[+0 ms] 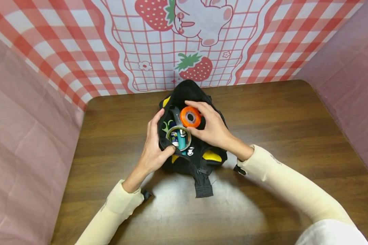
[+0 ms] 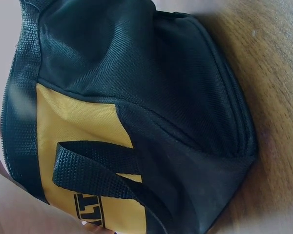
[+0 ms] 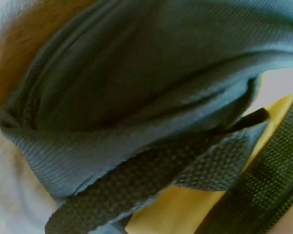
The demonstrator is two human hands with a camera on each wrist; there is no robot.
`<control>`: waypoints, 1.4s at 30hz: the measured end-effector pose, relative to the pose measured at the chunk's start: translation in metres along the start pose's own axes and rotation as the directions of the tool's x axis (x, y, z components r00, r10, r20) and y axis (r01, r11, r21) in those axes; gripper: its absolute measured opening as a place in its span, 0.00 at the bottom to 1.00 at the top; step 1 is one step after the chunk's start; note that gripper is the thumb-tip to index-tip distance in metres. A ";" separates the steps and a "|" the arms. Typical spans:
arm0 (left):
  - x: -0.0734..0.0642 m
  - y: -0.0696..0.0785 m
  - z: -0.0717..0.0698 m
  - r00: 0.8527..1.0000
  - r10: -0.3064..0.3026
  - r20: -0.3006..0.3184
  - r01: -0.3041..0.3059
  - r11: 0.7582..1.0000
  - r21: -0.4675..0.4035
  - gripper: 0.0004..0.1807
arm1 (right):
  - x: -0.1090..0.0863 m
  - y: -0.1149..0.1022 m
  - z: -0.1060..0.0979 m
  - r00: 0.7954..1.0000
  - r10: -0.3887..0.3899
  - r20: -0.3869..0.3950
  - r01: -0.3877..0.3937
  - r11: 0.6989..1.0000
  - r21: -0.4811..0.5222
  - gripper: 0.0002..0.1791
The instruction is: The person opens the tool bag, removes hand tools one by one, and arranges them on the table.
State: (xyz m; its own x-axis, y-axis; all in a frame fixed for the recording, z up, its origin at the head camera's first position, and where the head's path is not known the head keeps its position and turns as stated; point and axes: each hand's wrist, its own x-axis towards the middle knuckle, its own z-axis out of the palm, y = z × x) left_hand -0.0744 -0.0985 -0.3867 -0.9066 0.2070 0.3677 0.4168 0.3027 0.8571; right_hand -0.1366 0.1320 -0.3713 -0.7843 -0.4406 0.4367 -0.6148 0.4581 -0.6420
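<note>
A black and yellow tool bag (image 1: 188,90) stands unzipped on the table in the head view. My left hand (image 1: 151,149) grips its left rim, thumb over the near edge and fingers along the side. Inside the mouth, my right hand (image 1: 213,127) holds an orange tape roll (image 1: 184,111) between thumb and fingers. Just below that roll lies a clear tape ring (image 1: 187,147), with a glue stick (image 1: 174,139) and a teal item (image 1: 181,143) visible through it. Green-handled scissors (image 1: 165,127) and a dark grey tool (image 1: 175,115) lie beside them.
The bag rests on a brown wooden table (image 1: 273,119). A black strap end (image 1: 203,189) hangs toward me. Behind stands a red checked cloth with strawberries (image 1: 197,69); pink cloth (image 1: 27,136) borders the sides. Both wrist views show mostly bag fabric (image 2: 97,53) and webbing (image 3: 132,190).
</note>
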 end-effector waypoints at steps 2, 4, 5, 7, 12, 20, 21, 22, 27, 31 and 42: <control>0.000 0.000 0.000 1.000 0.002 0.000 -0.002 1.000 0.001 0.57 | -0.001 -0.003 -0.002 1.000 -0.008 -0.014 0.008 1.000 0.007 0.45; 0.000 0.000 0.000 1.000 0.002 -0.001 -0.002 1.000 0.002 0.57 | -0.002 -0.005 -0.004 1.000 -0.012 -0.029 0.012 1.000 0.007 0.44; 0.000 -0.001 0.001 1.000 0.002 -0.001 -0.002 1.000 0.002 0.57 | -0.003 -0.006 -0.006 0.999 -0.013 -0.036 0.014 1.000 0.007 0.45; 0.001 0.000 0.001 1.000 0.001 0.000 -0.001 1.000 0.001 0.57 | -0.004 -0.008 -0.009 0.999 -0.009 -0.050 0.010 1.000 0.010 0.45; 0.000 0.000 0.001 1.000 -0.006 0.006 0.006 1.000 0.003 0.57 | -0.006 -0.012 -0.018 0.996 0.012 -0.085 -0.010 1.000 0.023 0.46; 0.000 -0.001 0.002 1.000 -0.009 0.005 0.009 1.000 0.003 0.57 | -0.014 -0.010 -0.029 0.989 0.048 -0.138 -0.041 0.998 0.057 0.47; 0.000 -0.001 0.002 1.000 -0.009 0.005 0.009 1.000 0.003 0.57 | -0.014 -0.010 -0.031 0.988 0.053 -0.146 -0.045 0.997 0.057 0.47; 0.000 -0.001 0.002 1.000 -0.009 0.004 0.009 1.000 0.003 0.57 | -0.015 -0.009 -0.032 0.987 0.056 -0.153 -0.048 0.997 0.054 0.46; 0.000 0.000 0.002 1.000 -0.004 0.001 0.004 1.000 0.002 0.57 | -0.019 -0.007 -0.040 0.978 0.073 -0.194 -0.064 0.996 0.054 0.46; 0.000 -0.001 0.003 1.000 0.000 0.001 0.000 1.000 -0.002 0.56 | -0.022 -0.004 -0.047 0.969 0.083 -0.233 -0.067 0.995 0.074 0.46; -0.001 -0.001 0.001 1.000 -0.008 0.002 0.008 1.000 -0.004 0.56 | -0.029 -0.018 -0.069 0.935 0.140 -0.326 -0.106 0.987 0.120 0.41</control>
State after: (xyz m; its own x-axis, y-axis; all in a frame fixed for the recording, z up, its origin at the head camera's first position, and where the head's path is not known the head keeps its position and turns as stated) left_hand -0.0734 -0.0976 -0.3883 -0.9096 0.2063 0.3607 0.4096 0.3003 0.8614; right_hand -0.1080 0.1899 -0.3285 -0.8464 -0.0966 0.5237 -0.5139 0.4061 -0.7556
